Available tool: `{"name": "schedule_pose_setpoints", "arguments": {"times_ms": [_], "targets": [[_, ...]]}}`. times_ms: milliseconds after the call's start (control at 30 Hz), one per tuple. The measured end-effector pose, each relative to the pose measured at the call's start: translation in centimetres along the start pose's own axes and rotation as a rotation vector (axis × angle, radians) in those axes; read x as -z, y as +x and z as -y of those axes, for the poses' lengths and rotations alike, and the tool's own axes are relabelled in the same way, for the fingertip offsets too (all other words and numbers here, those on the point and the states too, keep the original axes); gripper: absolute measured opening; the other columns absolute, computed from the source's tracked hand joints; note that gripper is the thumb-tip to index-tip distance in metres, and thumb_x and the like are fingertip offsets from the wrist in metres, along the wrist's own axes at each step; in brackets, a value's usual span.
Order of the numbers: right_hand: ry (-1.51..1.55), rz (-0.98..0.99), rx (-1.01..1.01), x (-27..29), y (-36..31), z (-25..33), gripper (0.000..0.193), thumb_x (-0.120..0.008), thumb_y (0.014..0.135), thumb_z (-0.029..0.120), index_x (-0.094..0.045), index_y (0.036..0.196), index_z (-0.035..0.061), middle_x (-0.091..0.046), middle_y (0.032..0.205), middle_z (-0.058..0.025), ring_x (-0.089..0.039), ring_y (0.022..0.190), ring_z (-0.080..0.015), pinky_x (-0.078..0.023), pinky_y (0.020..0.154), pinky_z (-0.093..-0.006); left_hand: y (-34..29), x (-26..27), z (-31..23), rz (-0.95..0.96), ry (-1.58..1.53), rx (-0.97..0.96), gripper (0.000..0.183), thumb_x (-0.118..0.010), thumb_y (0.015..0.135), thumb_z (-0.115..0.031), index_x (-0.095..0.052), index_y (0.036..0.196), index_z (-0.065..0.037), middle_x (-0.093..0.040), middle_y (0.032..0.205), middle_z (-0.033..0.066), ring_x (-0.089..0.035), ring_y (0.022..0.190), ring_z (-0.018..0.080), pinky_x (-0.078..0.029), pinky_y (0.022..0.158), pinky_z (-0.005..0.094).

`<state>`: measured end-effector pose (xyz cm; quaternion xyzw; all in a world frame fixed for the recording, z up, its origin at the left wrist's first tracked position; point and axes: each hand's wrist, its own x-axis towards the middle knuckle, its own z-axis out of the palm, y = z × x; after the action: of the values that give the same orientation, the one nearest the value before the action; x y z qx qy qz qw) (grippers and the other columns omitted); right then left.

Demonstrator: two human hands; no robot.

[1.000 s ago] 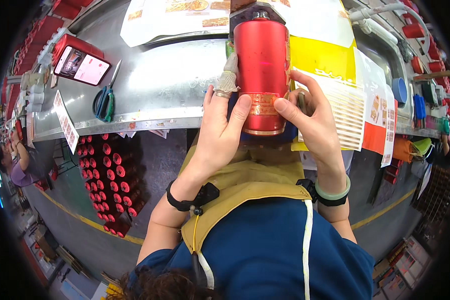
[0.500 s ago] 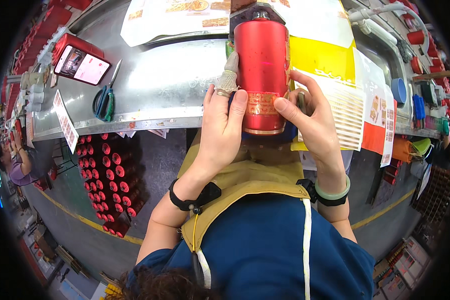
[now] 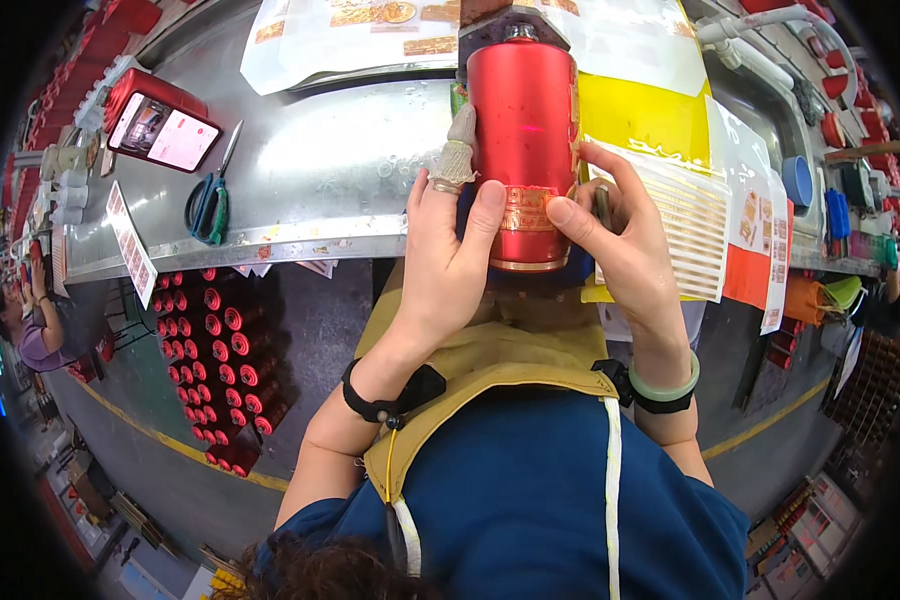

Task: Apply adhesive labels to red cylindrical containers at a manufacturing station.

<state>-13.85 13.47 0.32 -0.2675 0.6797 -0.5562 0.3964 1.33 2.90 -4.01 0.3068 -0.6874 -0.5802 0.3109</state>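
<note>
Here, 2 hands grasp 1 glossy red cylindrical bottle at the near edge of the silver metal workbench, neck pointing to the far side. The left hand, wearing 1 ribbed grey finger cover, grips the bottle's left side; the right hand sets its thumb at the right end of 1 embossed gold band, its curled fingers holding 1 slim dark object. Toward the workbench's left end are 1 phone with a lit screen and 1 pair of blue-green-handled scissors; 1 white printed strip overhangs the near edge by the left corner. Right of the bottle, 1 white gold-striped sheet lies on 1 yellow sheet.
</note>
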Motion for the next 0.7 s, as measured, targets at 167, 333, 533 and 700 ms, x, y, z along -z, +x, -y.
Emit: {"name": "schedule_pose_setpoints", "arguments": {"times_ms": [167,333,533,700], "targets": [[-0.014,-0.001,0.003,0.0,0.1,-0.1,0.064,-0.085,0.091,0.019,-0.053,0.143,-0.0020,-0.052,0.080,0.0051,-0.045,0.071,-0.0028,-0.037,0.065,-0.0197,0.5,-0.5,0.3,-0.055,-0.042,-0.065,0.049,-0.049,0.111,-0.032,-0.051,0.150,-0.002,-0.065,0.139,0.0155,-0.058,0.132,0.0329,-0.020,0.125,0.0539],[-0.011,-0.006,0.007,0.0,0.0,-0.1,0.064,-0.085,0.091,0.020,-0.054,0.143,-0.0018,-0.051,0.080,0.0051,-0.045,0.072,-0.0028,-0.037,0.066,-0.0196,0.5,-0.3,0.4,-0.026,-0.036,-0.046,0.051,-0.048,0.111,-0.031,-0.050,0.152,-0.001,-0.064,0.140,0.0174,-0.057,0.132,0.0345,-0.023,0.124,0.0530],[-0.075,0.046,0.022,0.7,-0.2,0.6,0.060,-0.080,0.095,0.019,-0.052,0.143,-0.0024,-0.053,0.086,0.0023,-0.048,0.077,-0.0052,-0.041,0.070,-0.0220,-0.2,0.7,1.1,-0.060,0.168,-0.401,0.066,-0.051,0.108,-0.046,-0.048,0.154,0.001,-0.048,0.156,0.0281,-0.049,0.141,0.0437,-0.032,0.120,0.0537],[-0.194,-0.081,0.399,1.3,-0.1,1.9,0.037,-0.064,0.102,0.005,-0.054,0.137,-0.0014,-0.065,0.103,-0.0077,-0.061,0.093,-0.0140,-0.050,0.088,-0.0295,-2.9,1.1,1.0,0.024,0.528,-0.447,0.093,-0.087,0.081,-0.041,-0.049,0.154,0.003,-0.042,0.159,0.0321,-0.046,0.143,0.0491,-0.035,0.118,0.0584]]}}
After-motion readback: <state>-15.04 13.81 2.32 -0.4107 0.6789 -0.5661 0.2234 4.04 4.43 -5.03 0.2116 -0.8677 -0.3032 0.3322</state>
